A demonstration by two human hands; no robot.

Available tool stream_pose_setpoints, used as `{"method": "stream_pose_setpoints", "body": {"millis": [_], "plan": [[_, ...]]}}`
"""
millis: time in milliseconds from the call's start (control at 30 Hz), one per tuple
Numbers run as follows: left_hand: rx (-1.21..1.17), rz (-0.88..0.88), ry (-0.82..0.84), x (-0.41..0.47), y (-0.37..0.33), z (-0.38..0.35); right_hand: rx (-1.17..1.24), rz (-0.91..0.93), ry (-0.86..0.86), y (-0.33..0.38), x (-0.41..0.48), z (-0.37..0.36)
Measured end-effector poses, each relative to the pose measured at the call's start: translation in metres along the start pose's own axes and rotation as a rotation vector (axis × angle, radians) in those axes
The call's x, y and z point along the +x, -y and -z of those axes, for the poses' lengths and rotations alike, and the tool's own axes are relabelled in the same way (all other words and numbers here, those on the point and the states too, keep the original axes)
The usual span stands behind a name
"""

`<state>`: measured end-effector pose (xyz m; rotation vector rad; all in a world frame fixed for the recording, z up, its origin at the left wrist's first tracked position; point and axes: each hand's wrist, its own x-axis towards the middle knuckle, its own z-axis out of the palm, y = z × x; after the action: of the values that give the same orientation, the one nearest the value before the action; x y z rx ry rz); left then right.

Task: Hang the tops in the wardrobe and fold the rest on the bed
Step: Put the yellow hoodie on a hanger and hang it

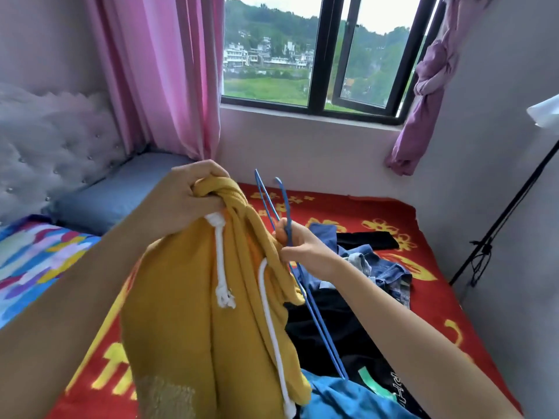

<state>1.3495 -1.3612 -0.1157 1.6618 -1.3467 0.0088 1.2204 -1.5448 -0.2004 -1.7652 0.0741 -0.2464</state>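
Note:
A mustard-yellow hooded top (181, 313) with white drawstrings hangs in front of me, bunched at its neck in my left hand (181, 201), which grips the fabric. My right hand (302, 249) pinches a blue plastic hanger (314, 316) just below its hook, beside the top's neck opening. One end of the hanger points down towards the clothes pile. On the bed below lie a black garment (341, 334), blue denim (384, 270) and a bright blue piece (348, 400). The wardrobe is out of view.
The bed carries a red blanket with yellow flowers (438, 313), a blue pillow (121, 189) and a colourful cover (39, 255) at the left. A tufted headboard (45, 140), pink curtains and a window stand behind. A black stand (508, 216) leans by the right wall.

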Motion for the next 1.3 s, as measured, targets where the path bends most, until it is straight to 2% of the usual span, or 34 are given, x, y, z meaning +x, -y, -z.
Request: {"method": "stream_pose_setpoints", "body": {"millis": [100, 167, 233, 300, 333, 400, 467, 533, 767, 800, 900, 967, 1067, 1133, 1167, 1233, 1300], "plan": [[0.103, 0.026, 0.110, -0.021, 0.031, -0.012, -0.034, -0.076, -0.081, -0.003, -0.012, 0.023], [0.304, 0.020, 0.208, -0.038, 0.054, -0.028, -0.076, -0.105, -0.112, -0.001, -0.018, 0.039], [0.545, 0.058, 0.388, -0.057, 0.067, -0.051, -0.097, -0.134, -0.140, 0.000, -0.023, 0.049], [0.687, 0.136, 0.660, -0.074, 0.069, -0.077, -0.144, -0.178, -0.130, -0.003, -0.028, 0.052], [0.670, 0.169, 0.787, -0.081, 0.069, -0.089, -0.174, -0.200, -0.104, -0.006, -0.032, 0.051], [0.469, 0.250, 0.945, -0.095, 0.072, -0.105, -0.197, -0.253, -0.059, -0.018, -0.042, 0.046], [0.182, 0.350, 0.997, -0.104, 0.078, -0.113, -0.174, -0.307, -0.072, -0.030, -0.054, 0.046], [0.077, 0.357, 1.042, -0.110, 0.082, -0.116, -0.157, -0.348, -0.090, -0.038, -0.067, 0.048], [0.197, 0.159, 0.988, -0.115, 0.090, -0.146, -0.207, -0.408, -0.060, -0.046, -0.099, 0.053], [0.138, 0.132, 0.977, -0.117, 0.089, -0.151, -0.225, -0.415, -0.051, -0.046, -0.103, 0.055], [-0.048, 0.211, 0.995, -0.124, 0.087, -0.159, -0.332, -0.438, 0.001, -0.048, -0.113, 0.060], [0.030, 0.240, 1.059, -0.125, 0.086, -0.164, -0.426, -0.447, 0.023, -0.052, -0.119, 0.061], [0.352, 0.124, 1.123, -0.117, 0.086, -0.165, -0.530, -0.439, 0.062, -0.059, -0.125, 0.063], [0.513, 0.045, 1.041, -0.105, 0.085, -0.157, -0.567, -0.444, 0.048, -0.064, -0.129, 0.064], [0.573, -0.015, 0.952, -0.100, 0.085, -0.151, -0.571, -0.447, 0.023, -0.065, -0.130, 0.065], [0.650, -0.241, 0.664, -0.091, 0.088, -0.141, -0.541, -0.451, -0.040, -0.066, -0.133, 0.068], [0.689, -0.378, 0.518, -0.087, 0.085, -0.134, -0.473, -0.471, -0.071, -0.065, -0.134, 0.070]]}}
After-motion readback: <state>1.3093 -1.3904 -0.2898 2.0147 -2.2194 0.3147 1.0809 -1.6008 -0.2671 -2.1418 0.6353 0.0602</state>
